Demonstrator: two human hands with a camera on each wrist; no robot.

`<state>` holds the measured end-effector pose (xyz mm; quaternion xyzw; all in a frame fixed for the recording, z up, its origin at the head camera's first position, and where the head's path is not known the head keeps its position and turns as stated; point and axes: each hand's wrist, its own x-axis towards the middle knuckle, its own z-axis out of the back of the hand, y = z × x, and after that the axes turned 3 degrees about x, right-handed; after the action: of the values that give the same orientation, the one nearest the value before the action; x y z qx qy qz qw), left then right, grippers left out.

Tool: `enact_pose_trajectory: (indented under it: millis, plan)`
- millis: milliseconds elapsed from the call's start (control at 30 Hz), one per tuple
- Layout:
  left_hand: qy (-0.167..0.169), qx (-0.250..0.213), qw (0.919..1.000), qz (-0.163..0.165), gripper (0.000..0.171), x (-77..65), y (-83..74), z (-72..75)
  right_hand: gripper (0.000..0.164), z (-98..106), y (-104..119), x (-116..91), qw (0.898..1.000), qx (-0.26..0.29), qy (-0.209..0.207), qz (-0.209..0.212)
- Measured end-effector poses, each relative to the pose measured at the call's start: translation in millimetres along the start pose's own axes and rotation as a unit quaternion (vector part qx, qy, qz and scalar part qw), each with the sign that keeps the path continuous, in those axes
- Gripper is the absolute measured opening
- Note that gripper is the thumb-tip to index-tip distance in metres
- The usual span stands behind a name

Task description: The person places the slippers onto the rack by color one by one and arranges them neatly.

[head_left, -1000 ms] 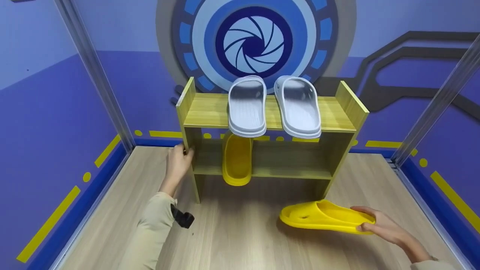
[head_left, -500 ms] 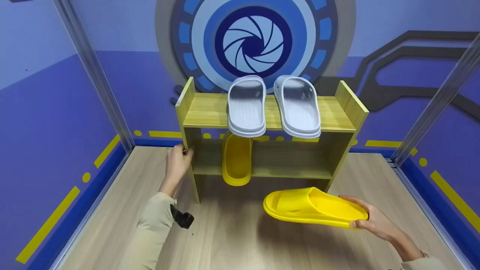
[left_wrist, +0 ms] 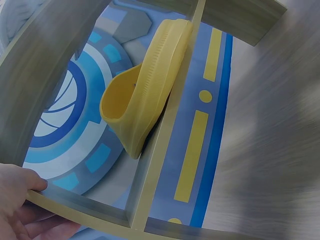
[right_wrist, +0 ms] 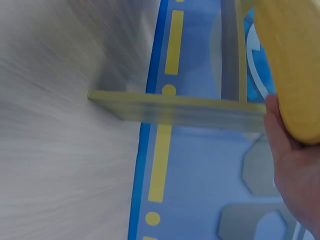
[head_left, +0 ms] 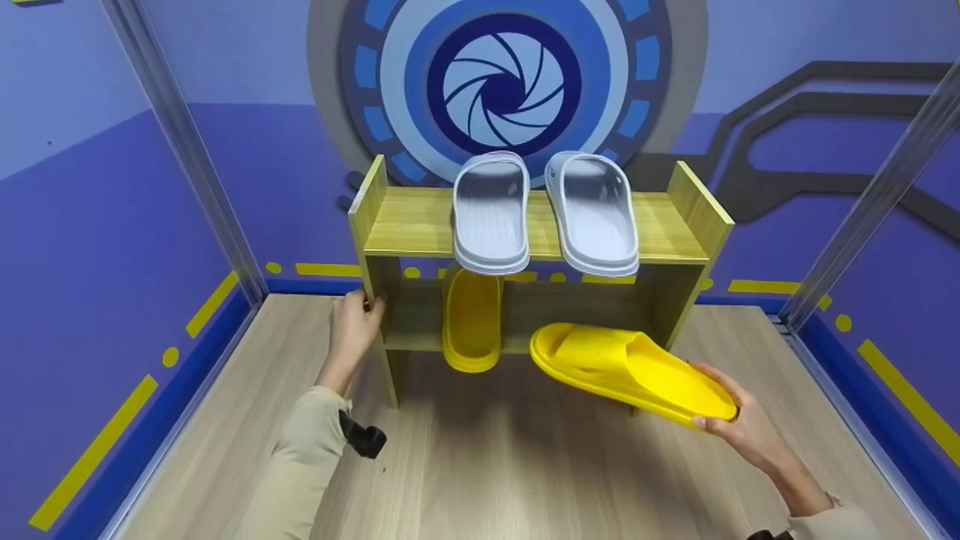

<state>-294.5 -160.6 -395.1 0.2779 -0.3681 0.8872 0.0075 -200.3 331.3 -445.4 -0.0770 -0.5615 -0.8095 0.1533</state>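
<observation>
My right hand (head_left: pixel 754 424) grips the heel end of a yellow slipper (head_left: pixel 630 367), toe pointing left and raised in front of the rack's right half. In the right wrist view, part of that slipper (right_wrist: pixel 295 75) fills the upper right corner above the hand (right_wrist: pixel 295 165). My left hand (head_left: pixel 354 330) holds the left side panel of the wooden shoe rack (head_left: pixel 420 221). The left wrist view shows the thumb and fingers of that hand (left_wrist: pixel 20 200) on either side of the panel edge. Another yellow slipper (head_left: pixel 472 322) sits on the middle shelf, left of centre, heel outward.
Two grey slippers (head_left: pixel 491 217) stand side by side on the top shelf, heels toward me and slightly past its front edge. The rack stands on a wood-grain tabletop (head_left: pixel 480 472), with blue printed walls (head_left: pixel 247 180) and metal posts around it.
The right hand has lifted the yellow slipper from low over the tabletop, upward and slightly left, to the height of the middle shelf. The left hand stays on the side panel.
</observation>
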Motion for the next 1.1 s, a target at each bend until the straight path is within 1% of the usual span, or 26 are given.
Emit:
enact_pose_trajectory:
  millis: [67, 133, 267, 400, 700, 933, 1100]
  plan:
    - [0.001, 0.000, 1.0000, -0.001, 0.019, 0.2, 0.0, -0.1, 0.063, -4.5, -0.6, 1.3, 0.999, -0.025, -0.023, 0.013]
    - [0.004, -0.001, 1.0000, 0.001, 0.019, 0.3, 0.4, -0.1, 0.064, -9.4, -2.0, 2.7, 0.998, -0.051, -0.042, 0.017]
    - [0.013, -0.001, 0.9999, 0.006, 0.020, 0.5, 0.8, 0.2, 0.067, -19.5, -5.1, 6.0, 0.992, -0.096, -0.077, 0.004]
    - [0.020, 0.000, 0.9997, 0.016, 0.020, 0.6, 0.1, 0.6, 0.069, -29.4, -7.7, 10.8, 0.986, -0.124, -0.107, -0.003]
    - [0.025, 0.004, 0.9994, 0.022, 0.020, 0.4, 0.3, 0.5, 0.074, -52.9, -8.5, 23.7, 0.979, -0.140, -0.148, -0.029]
    - [0.020, 0.006, 0.9995, 0.023, 0.021, 0.4, -1.0, 0.6, 0.076, -71.0, -9.2, 30.5, 0.968, -0.158, -0.189, -0.045]
    - [0.019, 0.006, 0.9996, 0.021, 0.021, 0.1, -2.7, 2.0, 0.078, -82.6, -7.8, 32.9, 0.965, -0.160, -0.202, -0.047]
